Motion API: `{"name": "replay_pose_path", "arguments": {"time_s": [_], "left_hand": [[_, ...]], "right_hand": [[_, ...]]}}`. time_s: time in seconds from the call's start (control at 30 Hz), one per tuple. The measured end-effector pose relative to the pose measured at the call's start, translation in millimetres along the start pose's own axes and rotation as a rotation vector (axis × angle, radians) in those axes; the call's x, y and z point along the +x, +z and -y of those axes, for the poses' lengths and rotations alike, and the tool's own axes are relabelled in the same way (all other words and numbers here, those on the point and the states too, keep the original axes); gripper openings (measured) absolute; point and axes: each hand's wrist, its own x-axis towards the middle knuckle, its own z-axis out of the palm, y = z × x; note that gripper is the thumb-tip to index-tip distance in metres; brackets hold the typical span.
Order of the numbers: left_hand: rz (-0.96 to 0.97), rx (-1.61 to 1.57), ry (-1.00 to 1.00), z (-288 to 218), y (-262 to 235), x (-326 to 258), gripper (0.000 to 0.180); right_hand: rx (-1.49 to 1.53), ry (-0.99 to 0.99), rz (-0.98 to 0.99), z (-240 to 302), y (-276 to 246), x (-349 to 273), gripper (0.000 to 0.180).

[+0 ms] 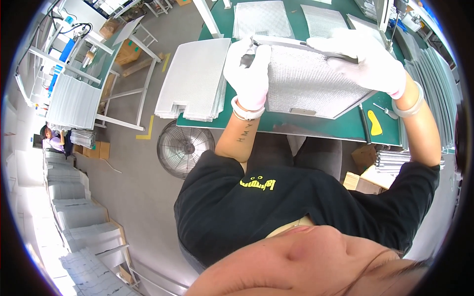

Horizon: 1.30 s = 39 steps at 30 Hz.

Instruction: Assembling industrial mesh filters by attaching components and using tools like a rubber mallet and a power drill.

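Both my hands wear white gloves. A silvery metal mesh panel [311, 81] is tilted up over the near edge of the table, with a small notch-like tab at its near side. My left hand [248, 74] is closed round its far left corner, thumb toward me. Along the panel's far edge runs a grey metal edge strip [332, 53], and my right hand [368, 61] is closed on its right part. Whether the strip is fully seated on the panel, I cannot tell. The right fingertips are partly hidden behind the strip.
A stack of mesh sheets [192, 74] lies left on the green table [296, 123]; more sheets [261, 18] lie behind. Yellow-handled tool [375, 123] and screwdriver [385, 110] lie right. Panels [429, 84] stand at far right. A round fan [186, 148] is on the floor; a person [55, 139] sits far left.
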Motion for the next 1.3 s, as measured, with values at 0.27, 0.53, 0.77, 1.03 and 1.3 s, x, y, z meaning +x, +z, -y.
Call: {"name": "replay_pose_path", "arguments": {"time_s": [0.27, 0.53, 0.77, 1.03, 1.3], "left_hand": [[0.04, -0.177, -0.096, 6, -3, 15, 0.032], [0.168, -0.057, 0.079, 18, -8, 18, 0.027], [0.148, -0.112, 0.058, 12, -5, 20, 0.027], [0.18, -0.041, 0.047, 2, -13, 15, 0.035], [0.213, -0.214, 0.089, -7, -5, 9, 0.03]], "right_hand": [[0.007, -0.026, -0.038, -4, 2, 3, 0.04], [0.029, -0.121, -0.063, -11, -5, 17, 0.038], [0.335, 0.062, 0.069, 7, 3, 55, 0.036], [0.493, 0.044, 0.112, 3, 3, 57, 0.042], [0.523, 0.023, 0.237, -30, 38, 53, 0.053]]}}
